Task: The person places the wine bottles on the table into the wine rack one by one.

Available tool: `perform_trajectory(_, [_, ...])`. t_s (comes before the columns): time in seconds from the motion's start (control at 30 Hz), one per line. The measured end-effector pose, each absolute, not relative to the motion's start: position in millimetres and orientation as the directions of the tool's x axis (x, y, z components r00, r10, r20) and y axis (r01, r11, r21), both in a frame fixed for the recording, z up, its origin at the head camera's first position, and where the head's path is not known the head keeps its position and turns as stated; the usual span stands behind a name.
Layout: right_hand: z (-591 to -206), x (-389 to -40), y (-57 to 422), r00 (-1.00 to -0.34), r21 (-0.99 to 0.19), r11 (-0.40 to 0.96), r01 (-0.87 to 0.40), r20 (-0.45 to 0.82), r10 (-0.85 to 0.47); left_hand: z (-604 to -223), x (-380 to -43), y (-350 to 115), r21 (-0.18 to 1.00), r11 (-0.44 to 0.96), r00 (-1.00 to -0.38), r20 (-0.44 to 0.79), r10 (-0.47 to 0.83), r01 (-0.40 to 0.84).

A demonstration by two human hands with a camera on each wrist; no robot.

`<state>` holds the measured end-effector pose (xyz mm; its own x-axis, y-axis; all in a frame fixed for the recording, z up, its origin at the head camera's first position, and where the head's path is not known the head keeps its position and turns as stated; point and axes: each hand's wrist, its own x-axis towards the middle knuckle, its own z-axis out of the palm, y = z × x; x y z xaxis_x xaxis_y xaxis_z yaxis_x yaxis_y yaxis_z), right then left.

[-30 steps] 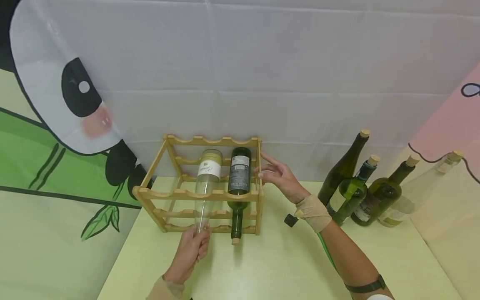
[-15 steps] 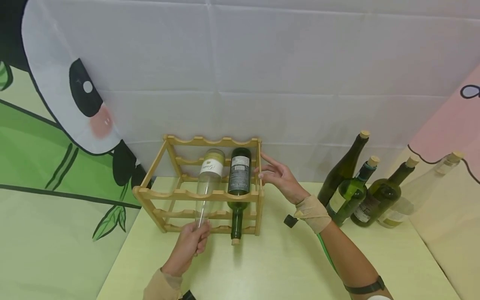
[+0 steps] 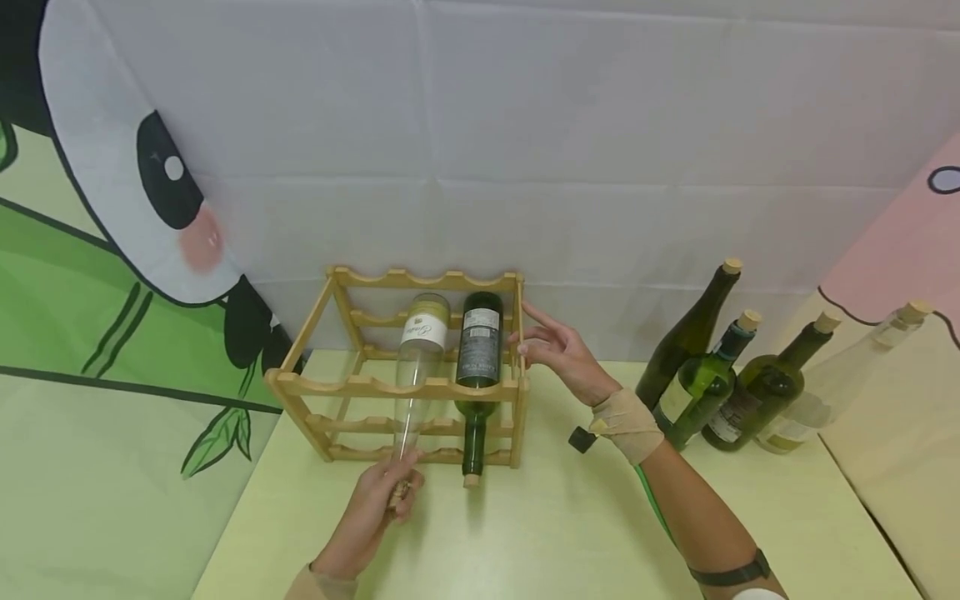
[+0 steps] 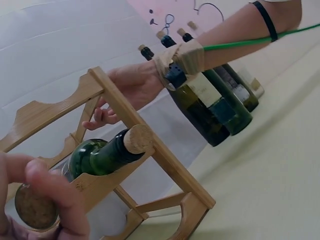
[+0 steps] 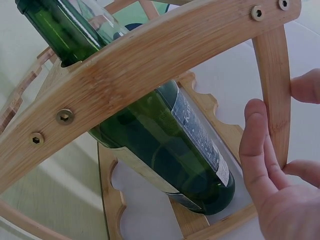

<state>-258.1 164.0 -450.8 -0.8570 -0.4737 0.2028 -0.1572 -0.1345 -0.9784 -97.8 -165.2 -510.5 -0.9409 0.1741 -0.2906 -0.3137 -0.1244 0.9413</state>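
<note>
A clear glass wine bottle lies neck-forward in the second row of grooves on top of a wooden wine rack. Its corked neck is held by my left hand, and the cork shows between the curled fingers in the left wrist view. Beside it on the rack rests a green wine bottle, its corked neck also pointing forward. My right hand grips the rack's right rear upright, with thumb and fingers on opposite sides of the wood.
Several corked bottles stand upright on the table to the right, among them a dark green bottle and a clear one. A pale wall cloth hangs close behind the rack. The table extends in front.
My left hand has shifted slightly along the clear bottle's neck, and the cork now shows between its fingers. The bottle has tilted slightly, base to the right. The right hand stays put.
</note>
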Motion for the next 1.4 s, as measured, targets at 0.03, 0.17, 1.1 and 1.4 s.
perform_trajectory(0.03, [-450.1,-257.8,164.0,-0.857,-0.978,-0.135,-0.159,0.205,-0.472,-510.1,-96.6,-163.5,0.947,-0.121,-0.947,-0.275,0.168,-0.296])
perform_trajectory(0.17, [-449.4,-257.2,164.4,-0.860,-0.979,-0.134,-0.155,0.201,-0.469,-511.6,-95.5,-159.7,0.962,-0.123,-0.960,-0.222,0.168,-0.244])
perform_trajectory(1.1, [-447.2,-255.6,163.4,-0.860,-0.980,-0.127,-0.156,0.197,-0.471,-516.9,-110.1,-165.2,0.967,-0.104,-0.959,-0.209,0.190,-0.232])
perform_trajectory(1.4, [-449.3,-252.0,164.1,-0.863,-0.982,-0.118,-0.150,0.188,-0.469,-517.3,-113.4,-171.1,0.983,0.017,-0.959,-0.184,0.218,-0.184])
